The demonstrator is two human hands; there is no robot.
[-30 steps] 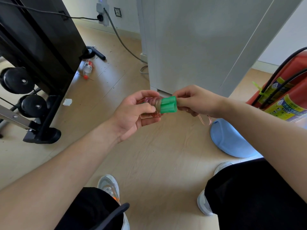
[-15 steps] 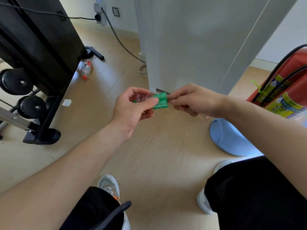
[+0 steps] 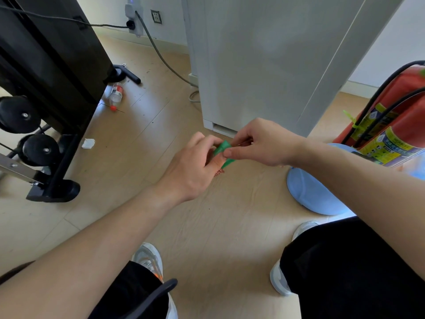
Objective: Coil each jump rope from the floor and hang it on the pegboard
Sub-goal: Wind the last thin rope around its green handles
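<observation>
Green handle [image 3: 222, 148], seemingly pinkish rope coils [image 3: 219, 172] — red extinguisher [image 3: 404, 116], pale-blue base [image 3: 308, 194], tan floor [image 3: 230, 226].

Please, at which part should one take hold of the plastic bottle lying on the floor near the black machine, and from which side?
Grip the bottle across its clear body, coming from above. It lies on its side on the floor, red cap toward the camera, so the round body is exposed on top; the black machine crowds its left.

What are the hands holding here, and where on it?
Both hands, left and right, pinch the jump rope's green handle; pinkish coils sit under the left fingers.
</observation>
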